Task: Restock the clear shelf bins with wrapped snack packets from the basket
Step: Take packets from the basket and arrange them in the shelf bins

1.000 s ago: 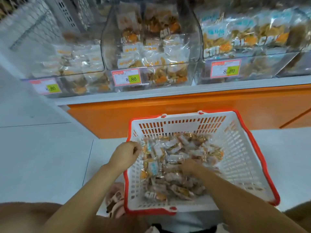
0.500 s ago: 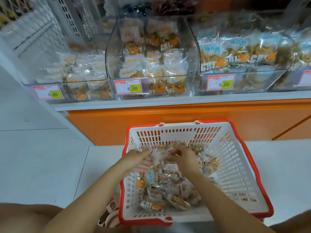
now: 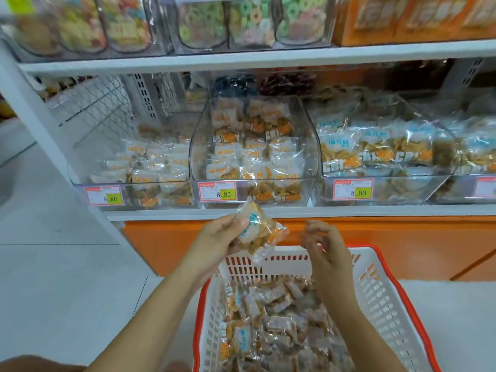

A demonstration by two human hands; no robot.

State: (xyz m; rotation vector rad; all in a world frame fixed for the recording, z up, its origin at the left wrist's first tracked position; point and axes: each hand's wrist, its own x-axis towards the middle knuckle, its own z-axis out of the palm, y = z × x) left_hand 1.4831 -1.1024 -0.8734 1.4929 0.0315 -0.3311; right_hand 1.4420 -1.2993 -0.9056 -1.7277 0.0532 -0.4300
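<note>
Plastic film, clear and slippery, wraps the snack packet [image 3: 257, 233] that the left hand [image 3: 214, 238] holds up above the far edge of the basket [image 3: 377, 280], just below the shelf [image 3: 295, 212]. The grip of this hand is clamped on the left side of the packet only, thumb on top; it may be two packets together, I cannot tell. The right hand [image 3: 328, 249] is just beside, its fingers loosely bent and apart. They seem to hold nothing, but this hand is blurred.

I think the first danger is a drop. Most of the packet hangs free to the right of the fingers, so a fast lift could let it slide out. If it falls now it lands in the basket, which is no harm, but further forward it would go on the floor.

The second danger is the wrong place. The packet shows a blue mark, like the packets in the right bin [image 3: 389, 196], while the middle bin [image 3: 271, 196] directly ahead holds packets with orange print. A straight reach would probably mix the two kinds.

Also, both bins look well filled and their front walls are low. A packet laid near the front could slip over the wall.
</note>
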